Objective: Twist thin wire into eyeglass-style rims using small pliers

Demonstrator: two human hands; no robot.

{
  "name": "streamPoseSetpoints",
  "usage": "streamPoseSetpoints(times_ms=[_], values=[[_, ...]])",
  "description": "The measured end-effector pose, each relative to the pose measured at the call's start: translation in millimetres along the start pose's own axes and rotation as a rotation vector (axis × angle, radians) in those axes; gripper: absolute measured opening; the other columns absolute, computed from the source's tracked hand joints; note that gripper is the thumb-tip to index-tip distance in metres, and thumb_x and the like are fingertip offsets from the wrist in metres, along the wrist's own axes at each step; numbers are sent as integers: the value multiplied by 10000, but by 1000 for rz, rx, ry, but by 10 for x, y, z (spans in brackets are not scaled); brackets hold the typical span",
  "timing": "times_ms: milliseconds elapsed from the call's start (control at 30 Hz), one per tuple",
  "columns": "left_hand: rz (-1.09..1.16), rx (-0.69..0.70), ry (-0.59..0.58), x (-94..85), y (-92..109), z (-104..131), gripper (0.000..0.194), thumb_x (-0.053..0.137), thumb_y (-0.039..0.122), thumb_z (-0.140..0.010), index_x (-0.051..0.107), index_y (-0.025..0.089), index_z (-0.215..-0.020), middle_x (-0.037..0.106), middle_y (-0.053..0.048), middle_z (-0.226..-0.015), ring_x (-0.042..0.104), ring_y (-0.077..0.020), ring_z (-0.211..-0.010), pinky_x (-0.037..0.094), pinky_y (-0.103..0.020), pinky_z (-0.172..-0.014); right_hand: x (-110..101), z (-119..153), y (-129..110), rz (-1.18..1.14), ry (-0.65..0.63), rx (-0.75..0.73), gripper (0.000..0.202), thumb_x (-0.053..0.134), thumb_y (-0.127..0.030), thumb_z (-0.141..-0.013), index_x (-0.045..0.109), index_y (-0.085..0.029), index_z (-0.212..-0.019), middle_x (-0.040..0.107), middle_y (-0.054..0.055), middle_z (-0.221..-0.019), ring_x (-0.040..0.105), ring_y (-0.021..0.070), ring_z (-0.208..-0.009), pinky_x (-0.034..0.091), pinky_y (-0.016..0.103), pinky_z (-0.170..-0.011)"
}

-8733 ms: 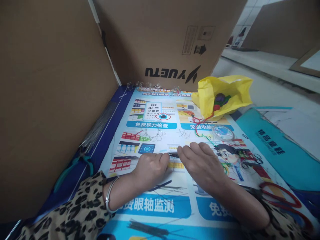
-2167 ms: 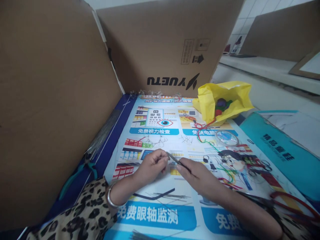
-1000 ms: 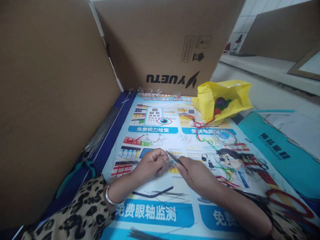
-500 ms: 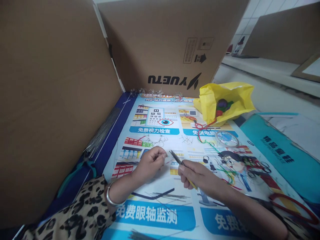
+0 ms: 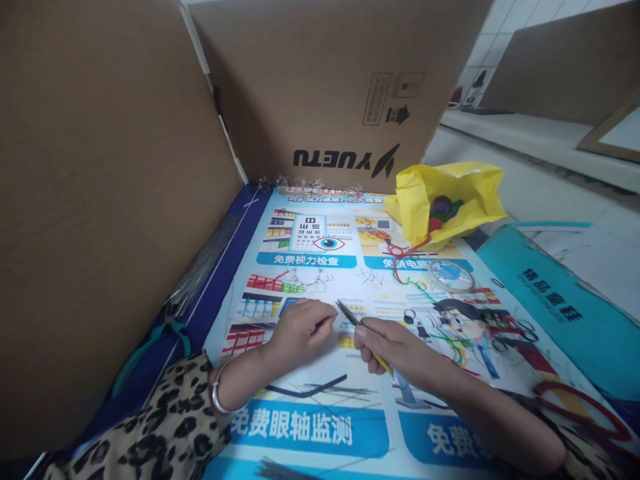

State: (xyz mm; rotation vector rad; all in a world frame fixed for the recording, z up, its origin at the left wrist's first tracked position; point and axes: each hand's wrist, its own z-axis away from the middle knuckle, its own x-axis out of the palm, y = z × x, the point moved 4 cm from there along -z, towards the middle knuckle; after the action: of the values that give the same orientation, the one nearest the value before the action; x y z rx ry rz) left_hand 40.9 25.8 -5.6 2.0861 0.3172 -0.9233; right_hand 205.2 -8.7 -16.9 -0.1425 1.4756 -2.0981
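My right hand (image 5: 383, 343) is closed around yellow-handled needle-nose pliers (image 5: 349, 312). Their narrow metal jaws point up and to the left, towards my other hand. Just left of the tips, my left hand (image 5: 306, 330) is closed in a pinch with its back turned up. Whatever its fingers hold is hidden or too fine to make out. Below both hands, thin dark wires (image 5: 340, 390) lie loose on the printed sheet (image 5: 320, 363). Beyond them are small bent wire pieces (image 5: 305, 279).
A yellow bag (image 5: 415, 200) holding coloured yarn stands at the back right, near a tape roll (image 5: 451, 276). Teal-handled pliers (image 5: 173, 327) and a wire bundle (image 5: 203, 263) lie left. Cardboard walls (image 5: 320, 80) rise behind and left; red cord (image 5: 583, 400) lies right.
My left hand has rolled over, its back now facing up and its fingertips turned down. The pliers stay in my right hand, almost unmoved. The whole view has shifted slightly.
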Motion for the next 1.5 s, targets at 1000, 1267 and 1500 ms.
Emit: streamPoseSetpoints(times_ms=[1000, 1267, 1500], values=[[-229, 248, 124, -43, 150, 21, 148, 454, 89, -757, 526, 161, -650, 551, 5, -569, 464, -119, -564, 352, -247, -591, 9, -19, -50, -15, -13, -2, 391, 379, -537, -824, 470, -173, -716, 488, -22, -594, 466, 83, -488, 363, 223, -476], [153, -160, 53, -5, 15, 12, 123, 438, 108, -756, 523, 161, -684, 510, 38, -597, 452, -77, -561, 352, -183, -556, -31, -26, 0, 41, 20, 14, 384, 349, -519, -847, 491, -174, -752, 511, -16, -635, 484, 81, -496, 372, 211, -466], [114, -267, 13, 10, -21, 0, 128, 428, 140, -783, 508, 164, -686, 505, 37, -607, 450, -82, -574, 342, -185, -563, -52, -30, -10, 188, 87, 31, 388, 298, -488, -868, 506, -180, -755, 502, -25, -611, 461, 71, -442, 330, 191, -404]])
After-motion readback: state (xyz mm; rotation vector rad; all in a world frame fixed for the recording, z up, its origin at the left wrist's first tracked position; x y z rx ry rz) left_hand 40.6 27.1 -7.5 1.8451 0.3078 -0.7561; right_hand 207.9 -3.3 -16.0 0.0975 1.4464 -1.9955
